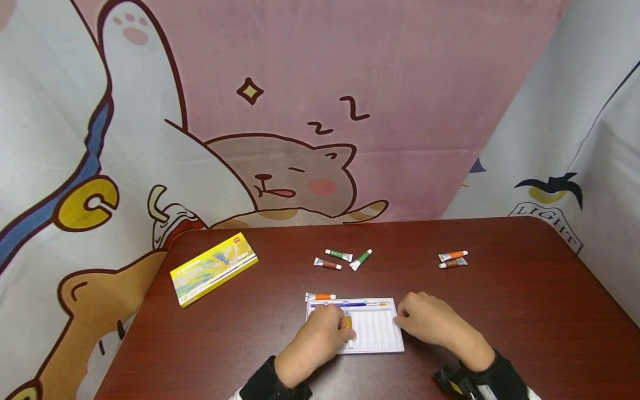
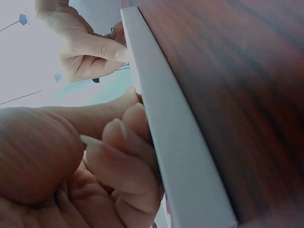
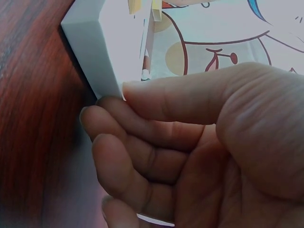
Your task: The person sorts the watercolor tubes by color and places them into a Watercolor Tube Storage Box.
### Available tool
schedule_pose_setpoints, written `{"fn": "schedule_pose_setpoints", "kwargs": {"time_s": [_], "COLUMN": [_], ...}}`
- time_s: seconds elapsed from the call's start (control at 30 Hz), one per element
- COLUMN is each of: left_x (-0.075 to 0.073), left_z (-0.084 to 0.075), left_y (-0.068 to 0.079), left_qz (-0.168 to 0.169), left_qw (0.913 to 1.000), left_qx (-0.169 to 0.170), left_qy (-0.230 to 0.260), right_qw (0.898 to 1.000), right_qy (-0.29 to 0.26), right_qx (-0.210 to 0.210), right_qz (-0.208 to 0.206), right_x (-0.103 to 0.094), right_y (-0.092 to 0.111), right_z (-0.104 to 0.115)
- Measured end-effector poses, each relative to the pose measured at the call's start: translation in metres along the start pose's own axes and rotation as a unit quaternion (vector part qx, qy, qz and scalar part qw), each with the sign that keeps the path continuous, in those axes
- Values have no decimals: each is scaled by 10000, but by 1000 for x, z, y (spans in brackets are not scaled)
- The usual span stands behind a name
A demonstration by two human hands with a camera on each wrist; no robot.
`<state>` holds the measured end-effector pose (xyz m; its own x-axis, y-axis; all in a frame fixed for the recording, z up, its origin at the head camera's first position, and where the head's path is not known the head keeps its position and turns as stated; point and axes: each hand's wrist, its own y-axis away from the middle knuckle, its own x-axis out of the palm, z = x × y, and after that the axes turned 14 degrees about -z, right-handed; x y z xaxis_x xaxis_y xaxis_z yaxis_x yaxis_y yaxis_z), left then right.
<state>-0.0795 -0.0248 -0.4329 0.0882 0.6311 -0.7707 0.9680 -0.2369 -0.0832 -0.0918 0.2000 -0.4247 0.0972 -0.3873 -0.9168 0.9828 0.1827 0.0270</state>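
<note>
Left hand (image 1: 324, 333) and right hand (image 1: 429, 318) apart, fingers (image 3: 138, 154) curled on both.

- White tray (image 1: 376, 333), ribbed into slots; laid flat mid-worktop (image 1: 530, 300), well short of the far edge. Right rim pinched by the right hand (image 1: 431, 318).
- Yellow tube (image 1: 348, 322) held by the left hand (image 1: 327, 329) at the tray's slots, left of middle; partly hidden.

Cloth-backed nook, cartoon-cat fabric (image 1: 400, 83) behind a reddish-brown wood-grained table (image 1: 525, 289).
</note>
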Motion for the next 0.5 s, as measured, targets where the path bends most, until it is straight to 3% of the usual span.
{"fn": "schedule_pose_setpoints", "kwargs": {"time_s": [0.3,0.5], "left_x": [0,2], "left_z": [3,4], "left_y": [-2,-2], "left_qz": [-46,19], "left_qw": [9999,9999], "left_qx": [118,8], "left_qy": [89,98], "right_qw": [10000,10000], "right_qy": [-70,-19], "right_qx": [-34,-66], "right_qz": [7,-8], "right_x": [0,0], "right_y": [0,0], "right_z": [0,-1]}}
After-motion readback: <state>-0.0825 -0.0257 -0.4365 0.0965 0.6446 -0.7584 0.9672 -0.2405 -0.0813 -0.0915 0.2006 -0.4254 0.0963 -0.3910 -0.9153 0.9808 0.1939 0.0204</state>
